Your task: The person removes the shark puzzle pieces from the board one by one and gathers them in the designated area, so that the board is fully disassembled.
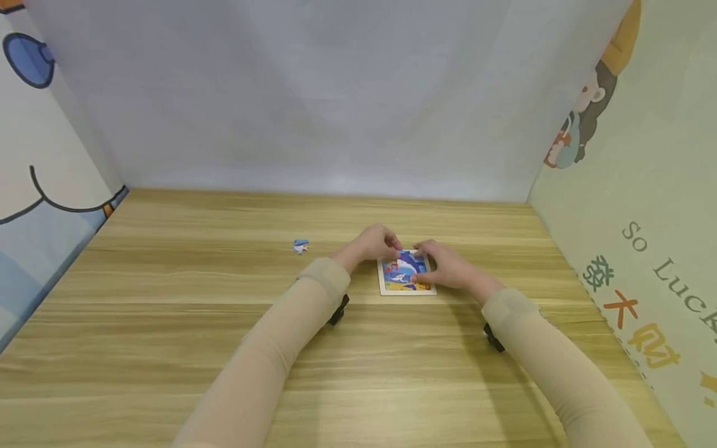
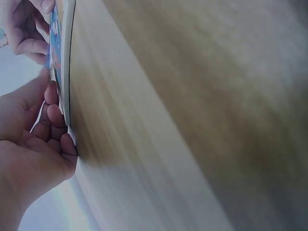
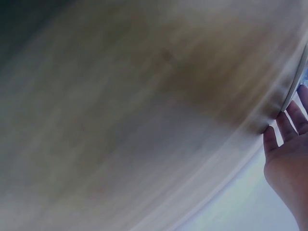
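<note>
I see the sea puzzle [image 1: 401, 274], nearly full I think, under the loose fingers of my right hand [image 1: 450, 266] and the bent ones of my left hand [image 1: 374, 243], pinching or not I can't tell, with a loose bit [image 1: 300, 246] left of them to add.

The square picture puzzle [image 1: 402, 269] I touch at its eleven and one o'clock: white-bordered, lying flat, printed with a blue sea scene, yellow along six o'clock. It sits just past twelve o'clock from me. A small blue-and-white piece [image 1: 300, 246] lies loose, well apart, between nine and ten.
</note>
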A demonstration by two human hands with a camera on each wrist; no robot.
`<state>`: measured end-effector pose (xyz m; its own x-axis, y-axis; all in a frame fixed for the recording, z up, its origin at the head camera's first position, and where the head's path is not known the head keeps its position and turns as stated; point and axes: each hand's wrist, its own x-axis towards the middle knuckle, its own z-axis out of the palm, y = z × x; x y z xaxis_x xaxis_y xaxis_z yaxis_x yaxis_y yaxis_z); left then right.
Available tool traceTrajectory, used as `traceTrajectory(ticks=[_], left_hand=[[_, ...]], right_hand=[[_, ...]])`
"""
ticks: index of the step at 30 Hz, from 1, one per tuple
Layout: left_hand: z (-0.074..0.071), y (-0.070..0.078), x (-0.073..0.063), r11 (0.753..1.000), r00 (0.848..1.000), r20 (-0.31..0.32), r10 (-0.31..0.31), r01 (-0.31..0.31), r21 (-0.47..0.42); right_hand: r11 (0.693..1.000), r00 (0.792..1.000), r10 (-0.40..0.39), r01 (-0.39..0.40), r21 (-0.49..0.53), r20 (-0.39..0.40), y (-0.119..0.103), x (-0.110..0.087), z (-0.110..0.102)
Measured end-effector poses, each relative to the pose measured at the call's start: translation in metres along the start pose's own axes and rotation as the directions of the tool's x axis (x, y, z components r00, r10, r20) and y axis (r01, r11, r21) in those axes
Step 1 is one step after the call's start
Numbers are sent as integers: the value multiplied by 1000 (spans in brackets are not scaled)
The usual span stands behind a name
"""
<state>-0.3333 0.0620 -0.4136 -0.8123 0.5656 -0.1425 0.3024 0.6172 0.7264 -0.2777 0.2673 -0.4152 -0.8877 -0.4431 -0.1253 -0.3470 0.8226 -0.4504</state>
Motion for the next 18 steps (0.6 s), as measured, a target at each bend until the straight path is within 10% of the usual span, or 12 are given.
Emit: traceTrajectory(ticks=[18], left_hand=[[-1,-4,-4,997,998,-17,59,-60,-40]], right_hand=[[1000,1000,-3,3,10,-4,-2,-2,-1]])
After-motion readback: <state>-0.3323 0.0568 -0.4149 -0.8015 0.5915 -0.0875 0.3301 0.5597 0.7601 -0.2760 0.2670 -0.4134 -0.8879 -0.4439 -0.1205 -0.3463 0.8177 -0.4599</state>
